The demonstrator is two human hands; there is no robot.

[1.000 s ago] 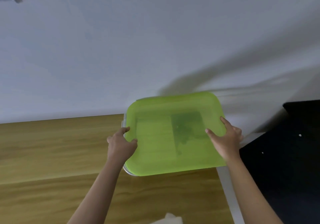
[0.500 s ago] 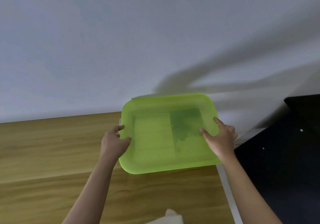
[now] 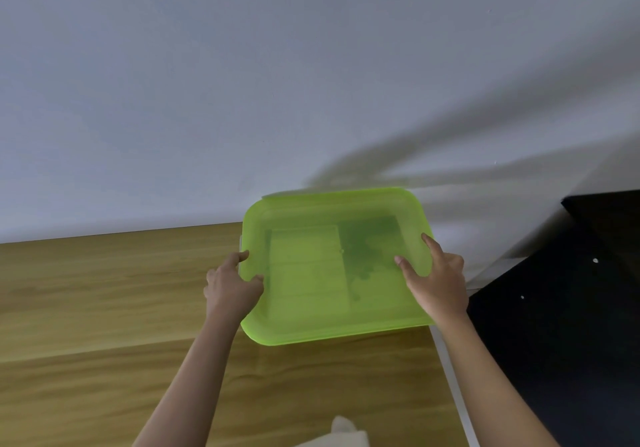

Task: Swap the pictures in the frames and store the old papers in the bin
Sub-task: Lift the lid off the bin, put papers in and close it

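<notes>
Head view: looking down at a desk corner against a wall, both forearms reaching forward.
Wall [image 3: 242,83]: pale, plain, fills the upper half, crossed on the right by long soft shadows.
Wooden table [image 3: 104,308]: light grain, runs from the left edge to a pale trim strip on the right.
Dark surface [image 3: 571,325]: black, to the right of the table, with a few small white specks.
Bin [image 3: 239,242]: only a sliver of its clear rim shows at the lid's left edge; it sits at the far right corner of the table, against the wall.
Green lid [image 3: 332,322]: translucent lime, rounded corners, lying flat over the bin.
Papers [image 3: 308,266]: seen blurred through the lid, a lighter sheet on the left beside a darker green-toned one on the right.
Right hand [image 3: 436,280]: palm over the lid's right edge, index finger and thumb spread and laid straight on the lid top; other fingers hidden.
Left hand [image 3: 230,285]: at the lid's left edge, thumb on top, index finger curled around the rim, pinching it.
White object [image 3: 341,434]: pale, soft-looking, cut off at the bottom edge; cannot tell what it is.
</notes>
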